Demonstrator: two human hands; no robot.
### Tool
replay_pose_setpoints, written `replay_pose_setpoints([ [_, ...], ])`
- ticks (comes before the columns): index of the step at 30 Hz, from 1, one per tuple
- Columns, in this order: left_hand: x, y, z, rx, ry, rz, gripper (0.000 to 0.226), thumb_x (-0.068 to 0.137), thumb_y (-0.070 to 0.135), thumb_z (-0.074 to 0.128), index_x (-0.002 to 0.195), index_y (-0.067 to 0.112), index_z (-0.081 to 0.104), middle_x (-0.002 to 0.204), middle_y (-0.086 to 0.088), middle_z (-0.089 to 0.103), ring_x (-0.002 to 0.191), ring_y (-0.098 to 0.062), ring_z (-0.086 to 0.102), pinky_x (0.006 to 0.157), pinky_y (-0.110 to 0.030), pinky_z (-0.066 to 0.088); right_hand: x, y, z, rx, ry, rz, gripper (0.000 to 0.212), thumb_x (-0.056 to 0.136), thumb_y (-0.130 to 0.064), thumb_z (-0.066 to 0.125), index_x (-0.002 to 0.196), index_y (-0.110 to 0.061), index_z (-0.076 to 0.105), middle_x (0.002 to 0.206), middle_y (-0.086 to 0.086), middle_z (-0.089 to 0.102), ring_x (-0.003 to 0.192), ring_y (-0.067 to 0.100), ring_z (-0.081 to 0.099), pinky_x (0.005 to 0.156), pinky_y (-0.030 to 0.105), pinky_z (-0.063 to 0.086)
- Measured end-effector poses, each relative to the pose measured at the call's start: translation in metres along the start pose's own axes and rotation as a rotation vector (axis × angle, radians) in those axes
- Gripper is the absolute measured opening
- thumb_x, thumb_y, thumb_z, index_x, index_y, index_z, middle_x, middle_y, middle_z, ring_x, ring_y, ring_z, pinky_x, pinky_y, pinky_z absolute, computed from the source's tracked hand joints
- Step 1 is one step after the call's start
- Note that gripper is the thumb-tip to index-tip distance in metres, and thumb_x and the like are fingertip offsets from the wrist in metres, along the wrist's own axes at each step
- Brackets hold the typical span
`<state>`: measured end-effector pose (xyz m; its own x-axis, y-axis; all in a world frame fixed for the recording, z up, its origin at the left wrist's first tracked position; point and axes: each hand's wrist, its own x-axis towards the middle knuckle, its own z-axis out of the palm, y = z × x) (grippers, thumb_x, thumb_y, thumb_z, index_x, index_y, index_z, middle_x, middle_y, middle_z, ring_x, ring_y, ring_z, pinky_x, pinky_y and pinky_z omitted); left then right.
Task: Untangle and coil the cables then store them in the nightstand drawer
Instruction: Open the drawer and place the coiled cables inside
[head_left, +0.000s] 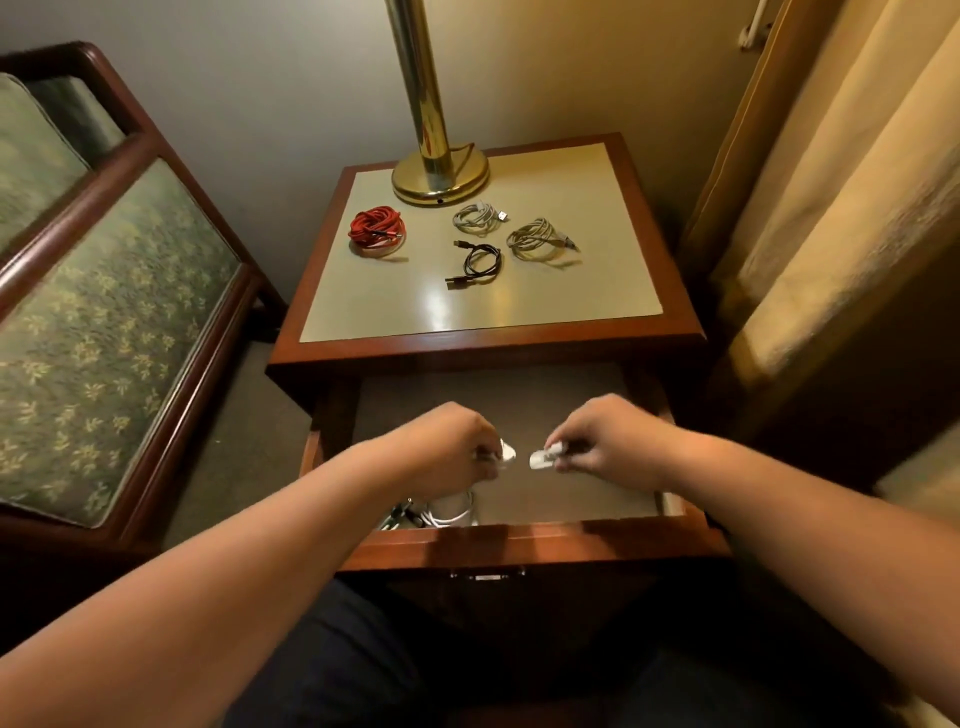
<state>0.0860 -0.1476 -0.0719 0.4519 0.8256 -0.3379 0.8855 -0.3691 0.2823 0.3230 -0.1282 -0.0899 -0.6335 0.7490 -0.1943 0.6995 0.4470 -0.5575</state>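
The nightstand drawer (519, 543) stands pulled open below the tabletop. Over it, my left hand (452, 447) pinches a white cable (506, 451) and my right hand (605, 441) pinches that cable's white plug end (543, 457). More white cable and dark cable lie in the drawer's front left corner (441, 514), partly hidden by my left wrist. On the nightstand top (597, 291) lie a coiled red cable (376, 228), a coiled black cable (475, 265) and two coiled grey cables (477, 217) (537, 239).
A brass lamp base (440, 179) stands at the back of the nightstand top. A wood-framed chair with green patterned cushions (104, 332) sits to the left. Beige curtains (841, 208) hang at the right. My dark trousers (415, 665) fill the bottom.
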Motion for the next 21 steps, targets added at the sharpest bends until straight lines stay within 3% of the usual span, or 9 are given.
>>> replay_pose_setpoints([
  [3,0.010,-0.003,0.031,-0.009,-0.095,-0.031,0.020,0.092,0.029,0.070,0.103,0.014,0.077,0.099,-0.002,0.074,0.088,-0.021,0.064,0.072,-0.026,0.042,0.010,-0.002,0.034,-0.064,-0.158,0.090,0.019,0.091,-0.025,0.075,0.109,-0.019,0.080,0.101,-0.002,0.077,0.091,0.014,0.069,0.086,0.034,0.057],
  [10,0.024,-0.002,0.064,-0.073,-0.161,-0.074,0.021,0.089,0.026,0.070,0.108,0.023,0.079,0.102,0.002,0.076,0.092,-0.019,0.068,0.084,-0.034,0.056,0.019,0.004,0.054,-0.063,-0.137,0.186,0.023,0.088,-0.016,0.074,0.109,-0.023,0.080,0.101,-0.002,0.077,0.092,0.018,0.068,0.085,0.036,0.059],
  [14,0.026,0.000,0.066,-0.142,-0.180,-0.090,0.017,0.088,0.024,0.071,0.103,0.026,0.080,0.099,0.008,0.074,0.089,-0.013,0.067,0.085,-0.034,0.058,0.010,0.009,0.053,-0.092,-0.150,0.195,0.030,0.087,-0.011,0.074,0.114,-0.023,0.078,0.115,-0.002,0.072,0.104,0.019,0.066,0.091,0.032,0.056],
  [21,0.027,-0.001,0.067,-0.218,-0.161,-0.168,0.029,0.085,0.011,0.072,0.109,0.026,0.077,0.104,0.006,0.072,0.094,-0.015,0.068,0.085,-0.032,0.061,0.003,0.013,0.050,-0.080,-0.185,0.278,0.052,0.087,0.006,0.064,0.132,-0.022,0.067,0.136,0.003,0.058,0.125,0.025,0.057,0.099,0.029,0.052],
])
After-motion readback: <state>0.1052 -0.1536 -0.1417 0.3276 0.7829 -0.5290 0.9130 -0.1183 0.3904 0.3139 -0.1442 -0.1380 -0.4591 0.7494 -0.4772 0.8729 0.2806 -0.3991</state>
